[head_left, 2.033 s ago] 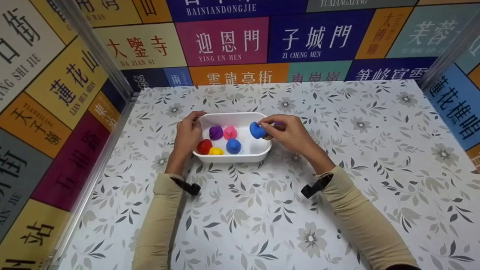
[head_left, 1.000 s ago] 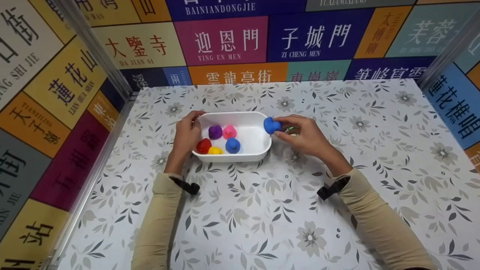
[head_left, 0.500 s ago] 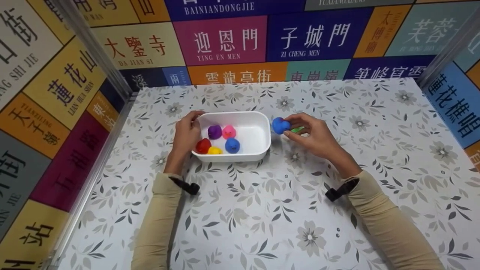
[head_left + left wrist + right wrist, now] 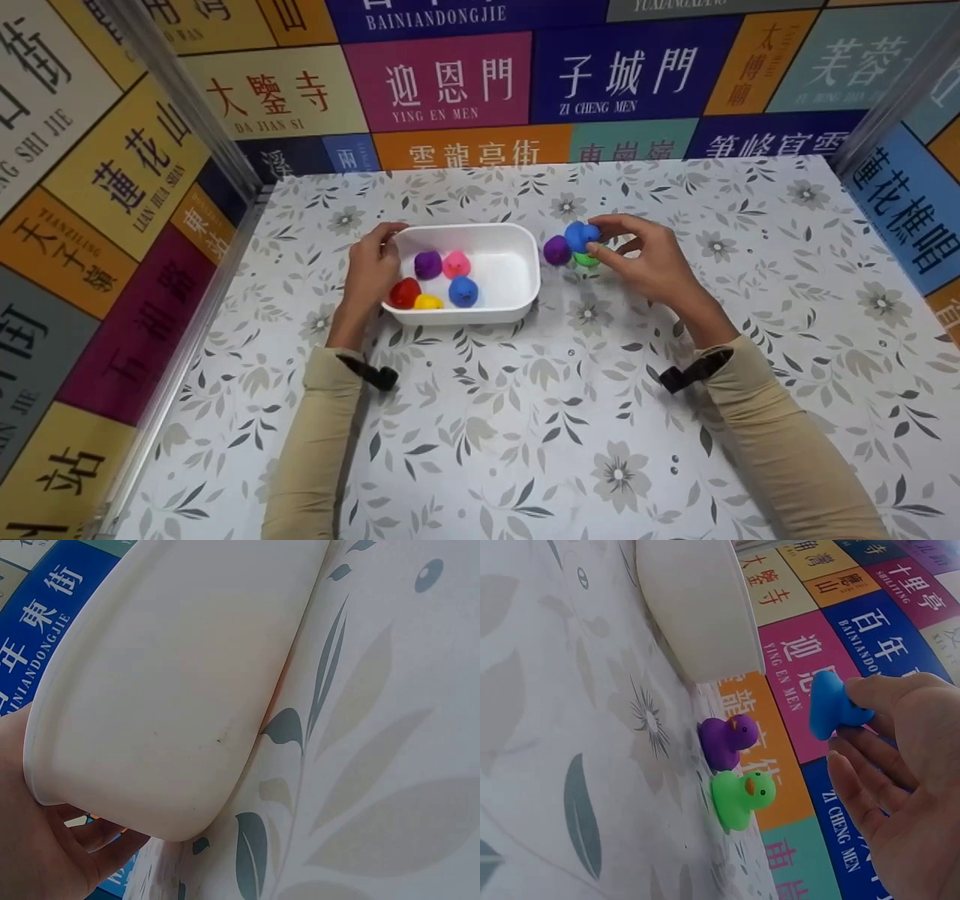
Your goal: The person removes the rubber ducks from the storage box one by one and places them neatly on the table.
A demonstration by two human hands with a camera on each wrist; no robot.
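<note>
My left hand (image 4: 373, 262) grips the left end of a white plastic tub (image 4: 514, 274), fingers over its rim. Inside the tub sit a purple duck (image 4: 428, 265), a pink duck (image 4: 456, 263), a red duck (image 4: 406, 292), a yellow duck (image 4: 429, 302) and a blue duck (image 4: 463, 292). Right of the tub, my right hand (image 4: 651, 259) pinches another blue rubber duck (image 4: 830, 706) between thumb and fingers, held up off the table. Beneath it a purple rubber duck (image 4: 727, 742) and a light green rubber duck (image 4: 741, 799) stand side by side; the held duck partly covers the green one in the head view.
A white tablecloth (image 4: 480, 420) printed with grey leaves and flowers covers the table. Panels with coloured blocks of lettering stand upright along the back (image 4: 442, 82), left (image 4: 112, 300) and right sides.
My right hand has carried the blue duck from over the tub out past its right rim. The purple and green ducks there have come into fuller view. My left hand stays at the tub.
</note>
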